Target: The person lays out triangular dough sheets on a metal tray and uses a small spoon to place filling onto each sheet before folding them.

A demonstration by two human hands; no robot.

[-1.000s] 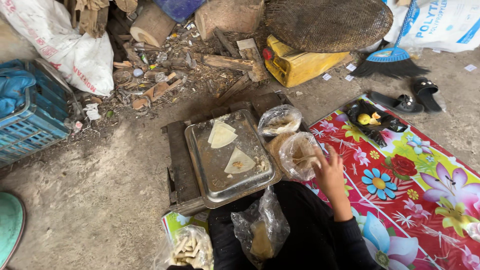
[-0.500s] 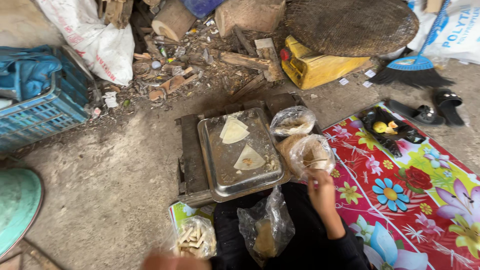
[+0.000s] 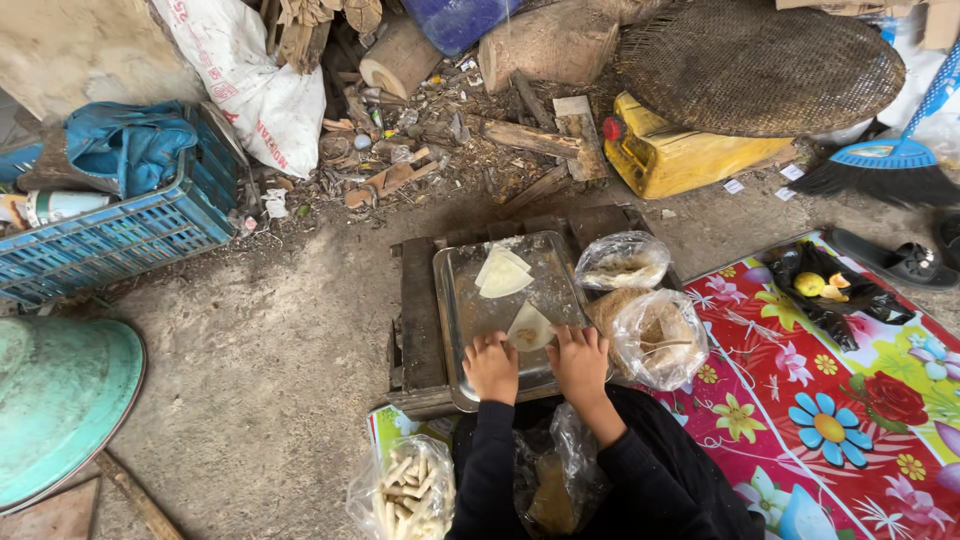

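A metal tray [image 3: 462, 300] lies on a low dark wooden stand [image 3: 418, 310]. On it rest a stack of pale triangular wrappers [image 3: 502, 272] at the far end and one wrapper with filling [image 3: 530, 328] near me. My left hand [image 3: 491, 367] and my right hand [image 3: 580, 362] rest on the tray's near part, fingers curled at either side of that near wrapper, touching it. Two clear plastic bags [image 3: 655, 338] of filling sit right of the tray.
A bag of rolled pieces [image 3: 405, 492] and another bag [image 3: 550, 490] lie by my lap. A floral mat [image 3: 850, 400] spreads right. A blue crate [image 3: 110, 235], green basin [image 3: 55, 395], yellow jerrycan [image 3: 690, 155], woven basket, broom, sandal and wood scraps surround.
My right hand left the plastic bag and came to the tray. My left hand came into view. Both now sit at the near wrapper. The view shifted left.
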